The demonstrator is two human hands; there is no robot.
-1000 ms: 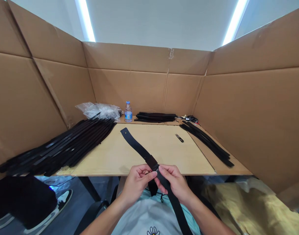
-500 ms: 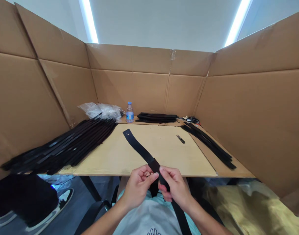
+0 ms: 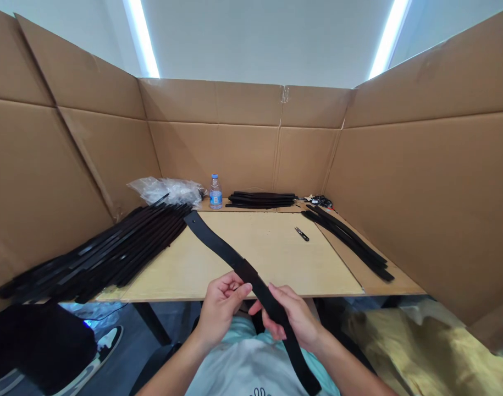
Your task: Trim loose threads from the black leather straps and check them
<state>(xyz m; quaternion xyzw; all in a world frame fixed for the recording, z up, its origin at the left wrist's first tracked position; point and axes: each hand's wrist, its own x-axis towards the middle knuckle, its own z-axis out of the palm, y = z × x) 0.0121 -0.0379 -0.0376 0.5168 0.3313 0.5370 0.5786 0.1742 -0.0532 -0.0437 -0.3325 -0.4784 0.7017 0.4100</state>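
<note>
Seated at a table, a person in a pale T-shirt (image 3: 251, 374) holds a long black strap (image 3: 220, 246) across the table's front edge, its tail hanging toward the lap and its far end reaching over the board. The right hand (image 3: 294, 322) closes around the strap, fingers (image 3: 276, 331) curled beneath it and thumb on top. The half-curled left hand (image 3: 222, 311) sits at a wider band (image 3: 246, 269) on the strap; whether it has a grip is impossible to tell. Below the table lie a black cloth (image 3: 37, 346) beside a sneaker (image 3: 109, 342), with a yellow cloth (image 3: 424, 352) at right. On the pale wooden board (image 3: 276, 258), small thread snips (image 3: 301, 234) rest between a heap of black straps (image 3: 111, 250) and a smaller bundle of black straps (image 3: 346, 236). Farther back stand a flat stack of black straps (image 3: 260, 199), a water bottle (image 3: 215, 192) and a crumpled plastic bag (image 3: 166, 190), against cardboard walls (image 3: 235, 148).
</note>
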